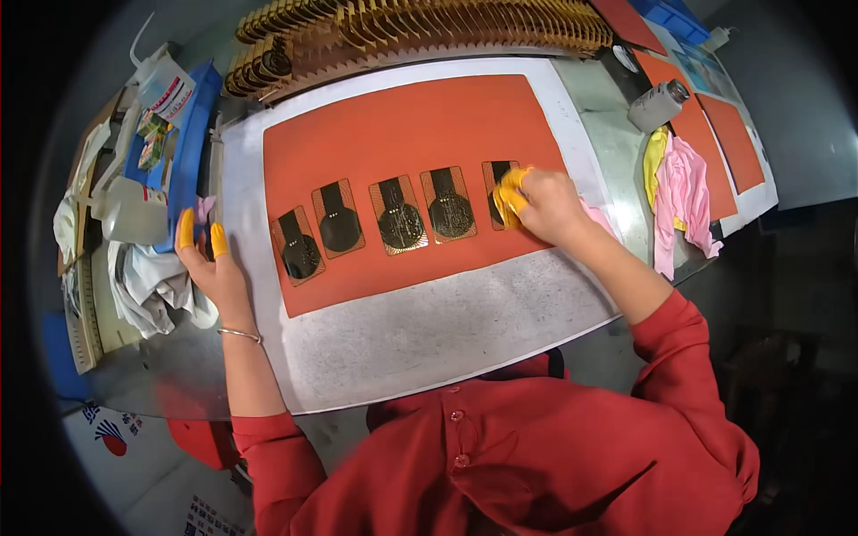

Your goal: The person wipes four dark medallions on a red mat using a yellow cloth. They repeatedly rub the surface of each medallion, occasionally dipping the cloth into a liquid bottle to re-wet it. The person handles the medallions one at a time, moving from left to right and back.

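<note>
Several flat gold-and-black circuit pieces lie in a row on an orange mat (pixel 402 134). My right hand (pixel 541 205), with yellow finger cots, presses a pink cloth (pixel 597 217) onto the rightmost piece (pixel 496 174). The piece beside it (pixel 449 204) lies uncovered, and the leftmost piece (pixel 298 247) sits near the mat's left edge. My left hand (pixel 213 263), also in yellow finger cots, rests open at the left edge of the white sheet (pixel 429 322) under the mat, holding nothing.
Stacked gold-coloured racks (pixel 420 27) line the far edge. A blue tray (pixel 188 152), white squeeze bottles (pixel 134 210) and white rags (pixel 152 286) sit at left. At right lie pink and yellow cloths (pixel 681 192), a grey can (pixel 657 105) and more orange mats (pixel 733 134).
</note>
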`<state>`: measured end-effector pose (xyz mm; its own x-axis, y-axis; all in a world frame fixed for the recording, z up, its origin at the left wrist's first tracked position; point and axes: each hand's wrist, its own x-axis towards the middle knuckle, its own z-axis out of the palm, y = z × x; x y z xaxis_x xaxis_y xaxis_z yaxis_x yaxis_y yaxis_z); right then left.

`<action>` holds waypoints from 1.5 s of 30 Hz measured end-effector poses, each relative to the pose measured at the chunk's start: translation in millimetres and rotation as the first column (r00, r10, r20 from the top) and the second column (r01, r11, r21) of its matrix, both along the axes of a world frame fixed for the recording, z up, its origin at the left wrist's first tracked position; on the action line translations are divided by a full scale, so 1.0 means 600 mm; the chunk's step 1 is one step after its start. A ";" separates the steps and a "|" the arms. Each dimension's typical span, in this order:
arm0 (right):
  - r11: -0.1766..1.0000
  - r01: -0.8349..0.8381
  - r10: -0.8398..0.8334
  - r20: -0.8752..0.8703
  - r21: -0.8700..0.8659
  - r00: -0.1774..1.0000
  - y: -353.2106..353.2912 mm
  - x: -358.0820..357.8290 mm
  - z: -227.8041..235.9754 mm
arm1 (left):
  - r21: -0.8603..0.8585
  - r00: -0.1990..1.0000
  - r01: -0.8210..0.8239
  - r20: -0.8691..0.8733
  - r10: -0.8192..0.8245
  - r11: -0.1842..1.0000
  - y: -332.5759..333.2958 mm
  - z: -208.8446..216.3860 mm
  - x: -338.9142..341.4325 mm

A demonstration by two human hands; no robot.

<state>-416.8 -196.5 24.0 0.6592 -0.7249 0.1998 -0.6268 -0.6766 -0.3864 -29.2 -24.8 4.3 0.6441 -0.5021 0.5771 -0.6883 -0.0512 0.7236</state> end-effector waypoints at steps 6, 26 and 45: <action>0.995 -0.024 0.022 -0.023 -0.097 0.999 0.025 -0.022 -0.001 | -0.016 0.999 0.035 0.010 -0.035 0.999 -0.004 -0.007 -0.004; 0.981 -0.194 0.194 -0.050 0.018 0.980 -0.015 -0.033 -0.003 | -0.023 1.000 0.030 -0.006 -0.030 0.999 -0.002 0.000 -0.004; 0.967 -0.256 0.256 -0.021 0.003 0.967 0.015 -0.041 0.009 | 0.004 1.000 0.028 0.013 -0.028 1.000 -0.002 -0.001 -0.007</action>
